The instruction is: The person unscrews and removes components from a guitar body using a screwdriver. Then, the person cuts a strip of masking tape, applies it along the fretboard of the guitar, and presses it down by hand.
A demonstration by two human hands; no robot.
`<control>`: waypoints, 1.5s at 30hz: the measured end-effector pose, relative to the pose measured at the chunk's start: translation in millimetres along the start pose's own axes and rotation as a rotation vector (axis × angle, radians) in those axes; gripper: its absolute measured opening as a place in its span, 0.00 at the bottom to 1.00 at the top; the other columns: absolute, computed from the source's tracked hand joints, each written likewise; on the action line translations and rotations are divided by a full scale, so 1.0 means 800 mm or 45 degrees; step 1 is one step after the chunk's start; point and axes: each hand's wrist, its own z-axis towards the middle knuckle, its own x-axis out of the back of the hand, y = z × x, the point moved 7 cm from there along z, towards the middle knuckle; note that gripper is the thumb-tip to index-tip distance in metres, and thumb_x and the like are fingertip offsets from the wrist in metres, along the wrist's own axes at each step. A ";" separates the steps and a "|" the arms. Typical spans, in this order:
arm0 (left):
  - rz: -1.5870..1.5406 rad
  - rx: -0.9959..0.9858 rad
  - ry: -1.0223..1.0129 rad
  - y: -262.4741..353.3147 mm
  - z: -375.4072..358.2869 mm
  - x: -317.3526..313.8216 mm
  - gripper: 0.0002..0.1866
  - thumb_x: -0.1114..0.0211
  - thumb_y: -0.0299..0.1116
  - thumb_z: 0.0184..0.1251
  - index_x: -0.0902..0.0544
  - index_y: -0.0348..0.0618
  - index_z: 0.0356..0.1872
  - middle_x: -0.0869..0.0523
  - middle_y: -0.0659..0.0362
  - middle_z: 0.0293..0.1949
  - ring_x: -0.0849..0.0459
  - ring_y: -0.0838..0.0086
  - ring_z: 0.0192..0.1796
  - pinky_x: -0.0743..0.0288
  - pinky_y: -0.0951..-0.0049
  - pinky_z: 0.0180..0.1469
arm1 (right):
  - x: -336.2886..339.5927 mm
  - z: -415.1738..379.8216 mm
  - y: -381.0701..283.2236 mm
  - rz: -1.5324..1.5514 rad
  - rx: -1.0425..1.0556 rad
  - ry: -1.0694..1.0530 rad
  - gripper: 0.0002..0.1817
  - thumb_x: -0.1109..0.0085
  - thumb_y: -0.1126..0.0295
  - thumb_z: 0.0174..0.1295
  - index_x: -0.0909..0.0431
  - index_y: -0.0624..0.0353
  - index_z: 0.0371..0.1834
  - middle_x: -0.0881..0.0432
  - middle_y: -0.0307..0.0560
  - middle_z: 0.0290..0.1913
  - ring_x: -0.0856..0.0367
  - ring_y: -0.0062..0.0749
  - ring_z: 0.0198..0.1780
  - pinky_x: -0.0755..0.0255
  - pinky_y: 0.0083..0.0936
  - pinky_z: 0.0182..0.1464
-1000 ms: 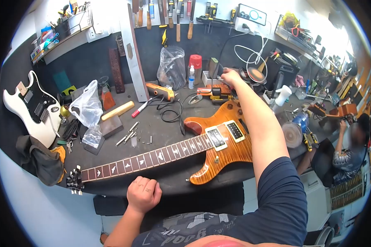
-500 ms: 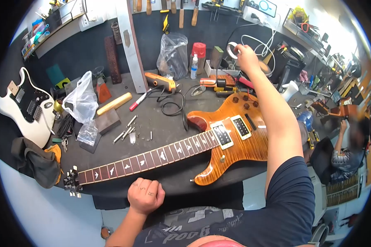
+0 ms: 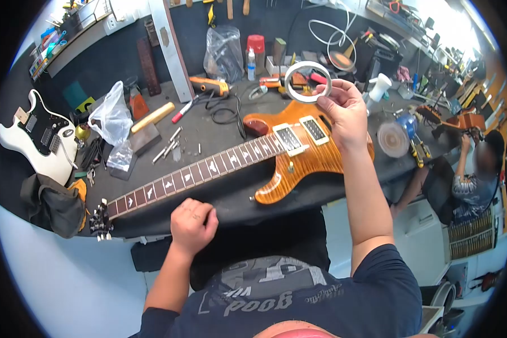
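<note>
Pinching a roll of white tape (image 3: 307,81) between thumb and fingertips, the right hand (image 3: 343,110) is lifting it above the flame-topped orange guitar (image 3: 315,155) lying across the dark bench (image 3: 208,135). At seven o'clock from the tape, the left hand (image 3: 192,224) is curling into an empty fist, resting on the bench's front edge just below the guitar's neck. A white guitar (image 3: 36,141) is lying at far nine o'clock.

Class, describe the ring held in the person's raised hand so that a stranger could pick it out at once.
Start at the orange guitar lying on the dark bench. Above its body, the right hand pinches a roll of tape. It is the only pale, flat hoop held in the air.
</note>
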 end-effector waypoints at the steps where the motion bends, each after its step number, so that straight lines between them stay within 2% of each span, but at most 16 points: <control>1: -0.110 0.039 0.012 -0.003 -0.001 0.005 0.05 0.27 0.20 0.57 0.15 0.39 0.32 0.16 0.54 0.27 0.16 0.60 0.29 0.22 0.65 0.34 | -0.009 -0.022 -0.003 0.120 -0.089 0.019 0.24 0.27 0.85 0.65 0.25 0.66 0.63 0.10 0.54 0.55 0.09 0.36 0.55 0.13 0.31 0.59; 6: -0.800 0.414 0.134 0.018 0.037 0.038 0.05 0.33 0.22 0.70 0.14 0.33 0.43 0.11 0.56 0.35 0.14 0.73 0.35 0.21 0.74 0.41 | -0.061 -0.120 -0.007 0.429 -0.200 -0.021 0.24 0.28 0.87 0.65 0.23 0.62 0.61 0.10 0.57 0.55 0.09 0.42 0.58 0.11 0.41 0.62; 7: -1.035 0.527 0.077 0.025 0.044 0.031 0.14 0.34 0.23 0.70 0.16 0.33 0.54 0.11 0.55 0.47 0.14 0.73 0.46 0.22 0.75 0.51 | -0.070 -0.136 -0.001 0.486 -0.199 -0.080 0.23 0.29 0.88 0.65 0.23 0.61 0.61 0.09 0.56 0.55 0.09 0.41 0.58 0.13 0.38 0.63; 9: -1.214 0.298 -0.129 0.071 0.094 0.023 0.28 0.33 0.33 0.74 0.24 0.36 0.72 0.19 0.54 0.66 0.22 0.70 0.67 0.30 0.68 0.69 | -0.095 -0.169 0.004 0.383 -0.178 -0.225 0.23 0.29 0.87 0.66 0.23 0.61 0.61 0.09 0.55 0.56 0.10 0.38 0.59 0.15 0.34 0.64; 11: -1.132 0.167 -0.115 0.089 0.102 0.016 0.23 0.34 0.35 0.78 0.21 0.35 0.69 0.15 0.55 0.61 0.18 0.69 0.64 0.28 0.67 0.68 | -0.097 -0.184 -0.002 0.219 -0.097 -0.251 0.20 0.32 0.87 0.68 0.22 0.64 0.61 0.11 0.57 0.59 0.10 0.36 0.60 0.17 0.31 0.65; 13: -1.337 0.453 -0.178 0.098 0.093 0.001 0.18 0.35 0.33 0.82 0.18 0.33 0.65 0.13 0.55 0.56 0.15 0.71 0.59 0.25 0.70 0.65 | -0.093 -0.191 -0.013 0.005 0.049 -0.242 0.18 0.34 0.88 0.69 0.21 0.65 0.61 0.12 0.58 0.61 0.11 0.35 0.61 0.17 0.31 0.64; 16: -1.371 0.292 -0.247 0.104 0.086 -0.016 0.15 0.36 0.32 0.85 0.16 0.31 0.61 0.13 0.55 0.52 0.13 0.75 0.53 0.22 0.73 0.59 | -0.088 -0.201 -0.024 -0.004 0.143 -0.267 0.16 0.38 0.88 0.71 0.20 0.68 0.60 0.14 0.58 0.63 0.12 0.33 0.61 0.16 0.28 0.63; 21: -1.504 0.482 -0.348 0.110 0.065 -0.023 0.14 0.35 0.28 0.82 0.17 0.30 0.59 0.13 0.57 0.49 0.14 0.76 0.50 0.21 0.74 0.55 | -0.086 -0.217 -0.030 -0.108 0.117 -0.224 0.16 0.37 0.87 0.71 0.19 0.67 0.60 0.14 0.56 0.64 0.12 0.32 0.61 0.15 0.28 0.61; 25: -1.528 0.600 -0.388 0.115 0.057 -0.019 0.14 0.35 0.30 0.82 0.16 0.30 0.60 0.13 0.58 0.47 0.15 0.78 0.46 0.21 0.75 0.51 | -0.118 -0.236 -0.100 -0.831 0.911 -0.187 0.19 0.25 0.84 0.60 0.14 0.62 0.55 0.14 0.53 0.54 0.11 0.32 0.50 0.14 0.27 0.50; 26: -1.538 0.632 -0.407 0.119 0.055 -0.018 0.15 0.35 0.30 0.83 0.16 0.29 0.60 0.13 0.58 0.46 0.15 0.78 0.46 0.21 0.75 0.51 | -0.116 -0.238 -0.093 -0.814 0.939 -0.232 0.19 0.22 0.84 0.56 0.12 0.61 0.52 0.15 0.51 0.47 0.12 0.32 0.42 0.15 0.26 0.45; 29: -1.629 0.542 -0.415 0.127 0.053 -0.020 0.15 0.36 0.33 0.86 0.17 0.32 0.62 0.12 0.62 0.43 0.17 0.84 0.45 0.23 0.80 0.49 | -0.100 -0.235 -0.064 -0.746 0.718 -0.117 0.19 0.22 0.84 0.55 0.12 0.61 0.51 0.14 0.50 0.43 0.12 0.32 0.39 0.17 0.24 0.43; 34: -1.676 0.518 -0.370 0.131 0.048 -0.021 0.14 0.38 0.32 0.87 0.19 0.32 0.63 0.12 0.60 0.47 0.15 0.81 0.49 0.22 0.79 0.52 | -0.088 -0.226 -0.014 -0.111 0.163 -0.016 0.06 0.30 0.79 0.72 0.16 0.66 0.48 0.11 0.42 0.43 0.12 0.20 0.41 0.15 0.24 0.40; 37: -1.648 0.431 -0.327 0.131 0.049 -0.018 0.13 0.39 0.31 0.87 0.18 0.33 0.62 0.12 0.59 0.47 0.15 0.81 0.49 0.21 0.79 0.53 | -0.102 -0.228 -0.005 0.215 0.006 -0.043 0.06 0.32 0.77 0.75 0.18 0.66 0.49 0.11 0.45 0.43 0.11 0.23 0.43 0.11 0.27 0.43; 40: -1.589 0.345 -0.289 0.131 0.052 -0.017 0.12 0.40 0.31 0.87 0.18 0.33 0.60 0.12 0.60 0.46 0.15 0.81 0.48 0.22 0.79 0.52 | -0.114 -0.238 0.021 0.484 -0.382 -0.046 0.07 0.34 0.75 0.77 0.20 0.66 0.51 0.11 0.46 0.44 0.09 0.26 0.45 0.09 0.29 0.45; 43: -1.577 0.395 -0.258 0.128 0.048 -0.013 0.12 0.40 0.30 0.87 0.17 0.33 0.58 0.12 0.60 0.44 0.16 0.81 0.45 0.22 0.79 0.49 | -0.125 -0.244 0.027 0.504 -0.518 -0.141 0.08 0.36 0.72 0.79 0.22 0.65 0.52 0.11 0.45 0.46 0.10 0.27 0.46 0.11 0.28 0.46; 45: -1.543 0.431 -0.246 0.125 0.045 -0.010 0.11 0.39 0.31 0.87 0.16 0.33 0.57 0.13 0.61 0.42 0.17 0.82 0.43 0.22 0.78 0.48 | -0.111 -0.239 0.014 -0.040 -0.058 -0.078 0.13 0.30 0.74 0.73 0.22 0.64 0.55 0.12 0.46 0.46 0.11 0.31 0.44 0.14 0.29 0.47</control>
